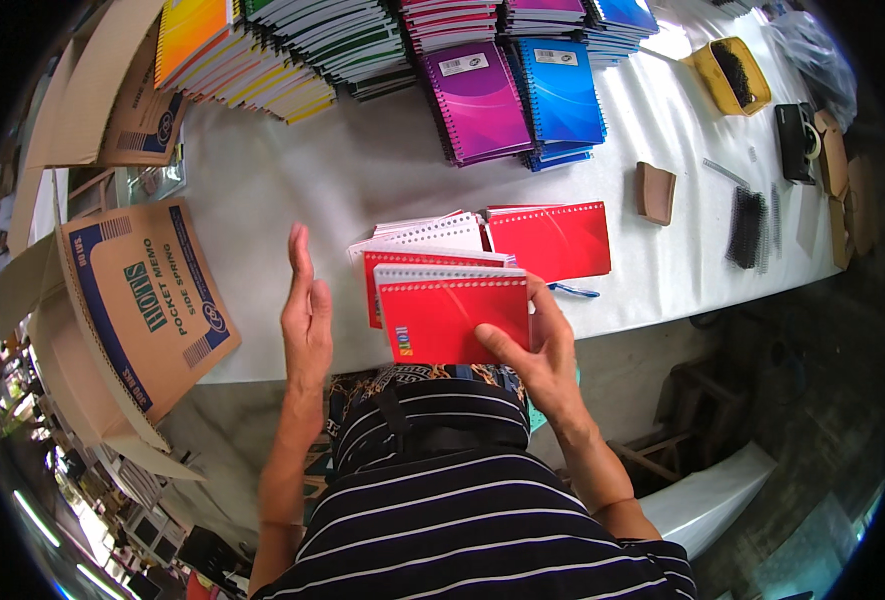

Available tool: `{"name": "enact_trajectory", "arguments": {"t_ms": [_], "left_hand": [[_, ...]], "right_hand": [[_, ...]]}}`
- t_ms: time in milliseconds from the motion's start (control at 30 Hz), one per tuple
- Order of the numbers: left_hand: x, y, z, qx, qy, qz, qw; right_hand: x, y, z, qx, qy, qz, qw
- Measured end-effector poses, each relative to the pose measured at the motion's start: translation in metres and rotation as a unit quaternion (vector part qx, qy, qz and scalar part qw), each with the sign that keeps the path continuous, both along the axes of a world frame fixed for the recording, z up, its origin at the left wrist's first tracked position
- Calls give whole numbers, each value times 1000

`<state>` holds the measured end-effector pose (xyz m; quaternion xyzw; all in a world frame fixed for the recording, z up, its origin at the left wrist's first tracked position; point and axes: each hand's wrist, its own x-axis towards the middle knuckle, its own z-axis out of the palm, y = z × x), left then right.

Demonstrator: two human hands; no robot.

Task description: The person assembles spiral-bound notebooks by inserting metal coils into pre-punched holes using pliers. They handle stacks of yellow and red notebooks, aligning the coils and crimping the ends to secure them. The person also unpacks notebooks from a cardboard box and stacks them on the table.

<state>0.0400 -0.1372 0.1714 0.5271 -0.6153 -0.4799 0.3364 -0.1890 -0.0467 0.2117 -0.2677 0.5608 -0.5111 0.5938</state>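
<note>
My right hand [537, 345] grips a red notebook [452, 325] at its right side, thumb on the cover and fingers behind. A row of punched holes runs along the notebook's upper edge, with no coil visible in it. To the left, my left hand [307, 300] is raised with its fingers stretched out, apart from the notebook and holding nothing. Behind the held notebook lie another red cover [372, 290], white punched sheets [432, 232] and a red punched stack [552, 240]. A blue pen [574, 291] rests below that stack.
Stacks of coil-bound notebooks stand at the back, with purple [477, 100] and blue [562, 90] ones in front. An open cardboard box [152, 300] is at the left. On the right are a yellow container [732, 75], a brown block [654, 193], black wire coils [747, 230] and a tape dispenser [795, 145].
</note>
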Motion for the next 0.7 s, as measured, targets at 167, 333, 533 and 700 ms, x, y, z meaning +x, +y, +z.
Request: {"name": "enact_trajectory", "arguments": {"t_ms": [167, 333, 533, 700], "left_hand": [[6, -11, 15, -122, -196, -136, 963], [-24, 1, 34, -192, -313, -263, 892], [-34, 3, 12, -242, -321, -306, 863], [-36, 0, 16, -259, -329, -324, 848]], "right_hand": [[-30, 13, -10, 88, -146, -106, 980], [-86, 37, -25, 1, -185, -183, 966], [-113, 27, -16, -20, -34, -190, 981], [-113, 31, -22, -13, -39, -184, 982]]}}
